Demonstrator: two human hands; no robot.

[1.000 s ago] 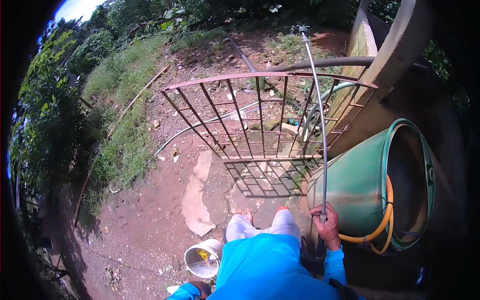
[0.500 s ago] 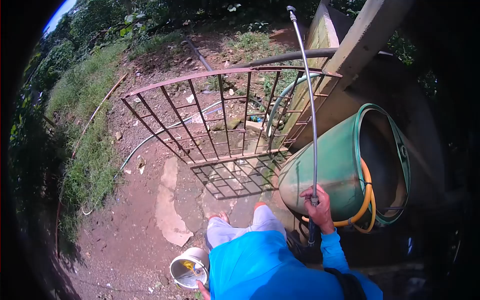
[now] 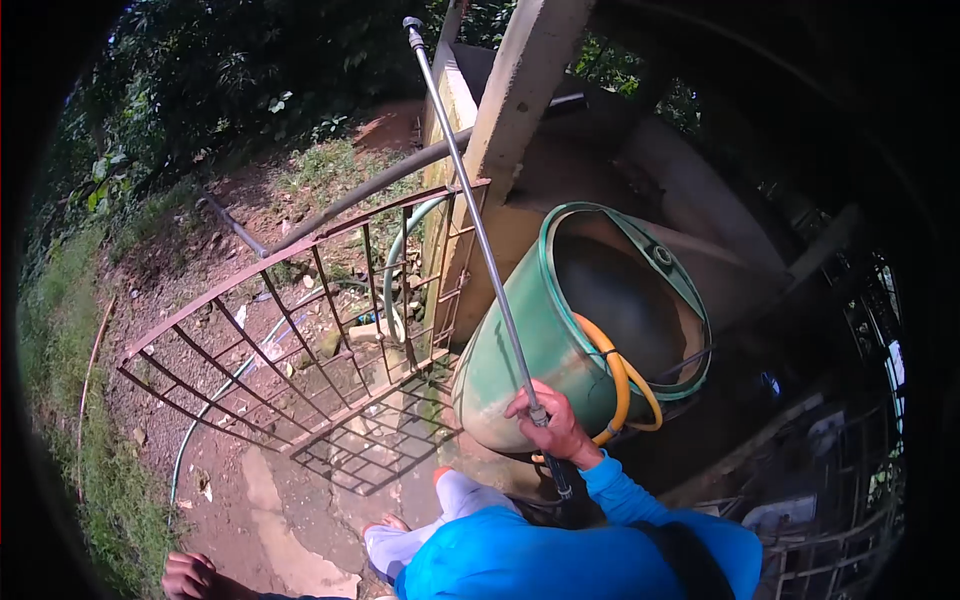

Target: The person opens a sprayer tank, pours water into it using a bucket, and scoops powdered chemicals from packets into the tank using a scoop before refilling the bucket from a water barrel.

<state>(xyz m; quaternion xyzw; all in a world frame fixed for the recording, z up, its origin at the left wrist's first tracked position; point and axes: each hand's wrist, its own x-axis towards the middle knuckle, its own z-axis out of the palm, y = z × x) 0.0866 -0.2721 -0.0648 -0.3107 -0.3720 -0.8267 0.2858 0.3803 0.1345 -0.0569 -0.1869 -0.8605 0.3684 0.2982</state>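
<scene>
My right hand is closed around the lower end of a long metal spray lance, near its joint with the black handle. The lance slants up and to the left, its nozzle high in the view. Just beyond that hand leans a green plastic barrel, its open mouth facing up and right. Over the barrel's rim loops a yellow-orange hose. At the bottom left edge, my left hand has curled fingers. Whatever it may hold is out of view.
A rusty metal grate gate stands left of the barrel, beside a concrete post. A dark pipe runs behind it. A thin pale hose lies on the dirt. Grass grows at the left.
The view has turned right, so the gate and barrel sit farther left. My left hand has moved outward to the left, and the white bucket beside it has left the view. My right hand keeps the lance.
</scene>
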